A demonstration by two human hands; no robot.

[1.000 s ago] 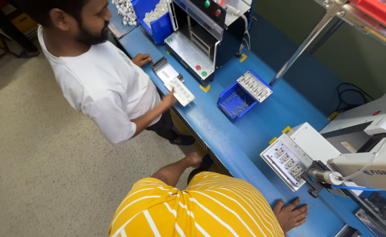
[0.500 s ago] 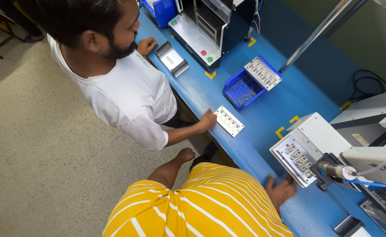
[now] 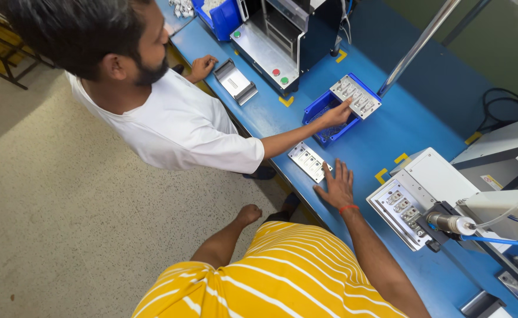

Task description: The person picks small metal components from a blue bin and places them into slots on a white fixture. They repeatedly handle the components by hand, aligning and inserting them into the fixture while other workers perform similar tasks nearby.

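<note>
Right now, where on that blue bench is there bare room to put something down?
Bare blue table lies between the blue bin and the white machine block, past the right hand. Another strip runs between the metal tray and the small white plate. It is crowded around the bin, where a co-worker's hand reaches.

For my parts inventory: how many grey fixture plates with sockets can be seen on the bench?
3: one by the right hand, one on the blue bin, one on the machine.
</note>
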